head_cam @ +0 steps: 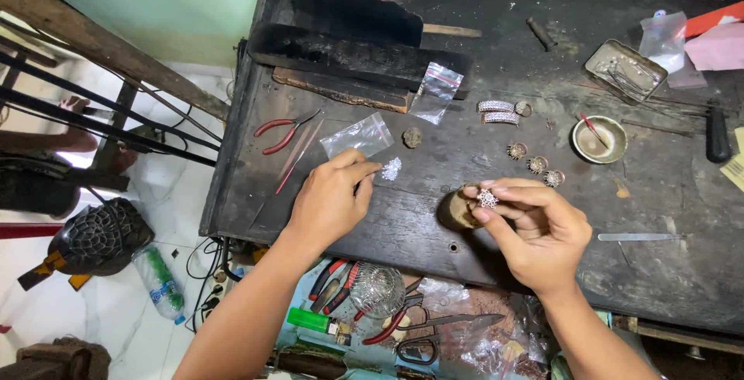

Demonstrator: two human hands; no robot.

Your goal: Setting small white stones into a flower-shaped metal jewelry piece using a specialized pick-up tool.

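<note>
My right hand [533, 229] pinches a small silver star-shaped jewellery piece [487, 198] set with clear stones, held against a round brown wooden block [457, 211] on the dark workbench [403, 217]. My left hand [332, 200] hovers to the left, thumb and forefinger pinched together right next to a little heap of tiny clear stones [392, 169]; whether a stone sits between the fingertips cannot be told. A small clear plastic bag [357, 136] lies just beyond the left hand.
Red-handled pliers [282, 132] lie at the left; silver bangles [499, 112] and three round ornaments [536, 161] lie at the middle. A small brass bowl [599, 139], metal tin [625, 70] and metal file [637, 236] sit right. An open drawer [387, 318] holds tools.
</note>
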